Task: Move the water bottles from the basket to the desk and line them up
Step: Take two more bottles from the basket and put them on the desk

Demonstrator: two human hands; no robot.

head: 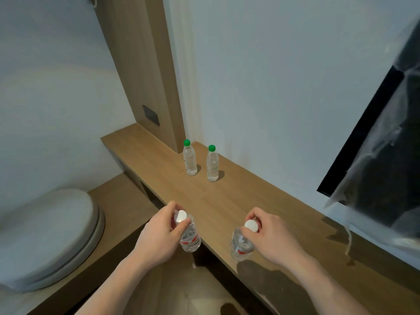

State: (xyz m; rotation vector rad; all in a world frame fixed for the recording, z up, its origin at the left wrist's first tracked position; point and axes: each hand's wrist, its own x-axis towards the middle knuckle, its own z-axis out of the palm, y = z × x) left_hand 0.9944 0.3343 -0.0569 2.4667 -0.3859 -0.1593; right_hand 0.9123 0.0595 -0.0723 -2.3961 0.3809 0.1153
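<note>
My left hand (159, 233) and right hand (270, 235) each pinch a white-capped bottle (189, 235) by its neck, carrying both toward the green-capped pair (201, 161) on the worktop (238, 196) to extend their row.

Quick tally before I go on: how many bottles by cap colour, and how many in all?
Green-capped bottles: 2, one and another, upright on the desk.
White-capped bottles: 2, one gripped by the left hand, one by the right hand.
Total: 4 bottles.

Soft, dim light (slightly blurry); wide-angle bending at the edges.
</note>
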